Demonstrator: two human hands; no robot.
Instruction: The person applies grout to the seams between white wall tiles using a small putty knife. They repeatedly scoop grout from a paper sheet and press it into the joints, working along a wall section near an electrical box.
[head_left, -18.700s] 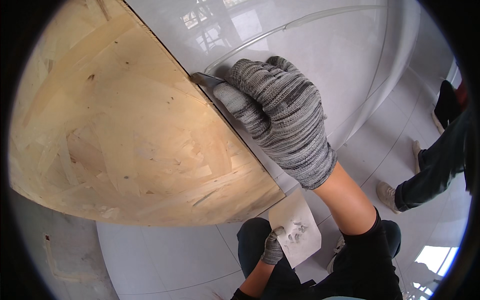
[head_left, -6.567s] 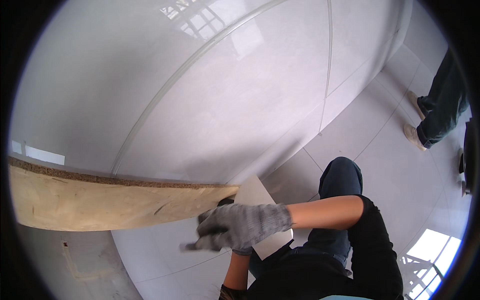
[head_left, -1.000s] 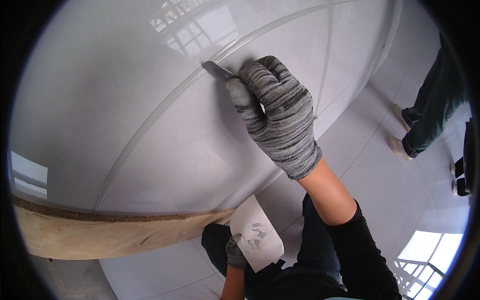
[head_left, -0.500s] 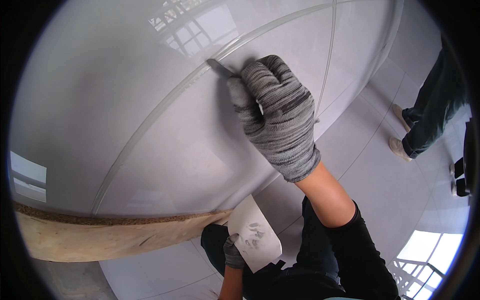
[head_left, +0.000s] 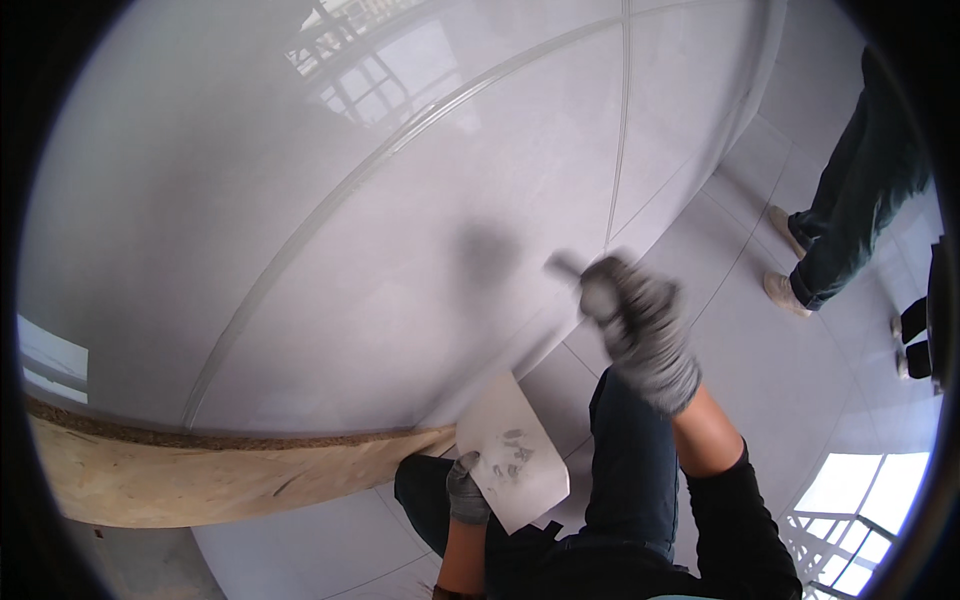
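Note:
My right hand [head_left: 645, 335], in a striped grey knit glove, is closed around a small tool with a flat dark blade [head_left: 565, 265]. Motion smears both, and the handle is hidden in the fist. The blade is off the large glossy grey tiles [head_left: 400, 300], well away from the long curved-looking joint [head_left: 288, 250] between them. Low in the picture, my gloved left hand [head_left: 466, 492] grips the left edge of a stiff white sheet [head_left: 542, 462], thumb on top. Dark grey smudges mark the sheet's face.
A wooden board [head_left: 230, 480] runs along the tiles' lower left edge. My bent legs [head_left: 630, 480] are below. To the right, a person in dark trousers [head_left: 850, 225] stands on the tiled floor [head_left: 760, 370]; more dark shoes [head_left: 910, 340] show at the far right.
My right hand has drawn the blade away from the tile joint, down and to the right. The left hand still holds the sheet, nearly in place.

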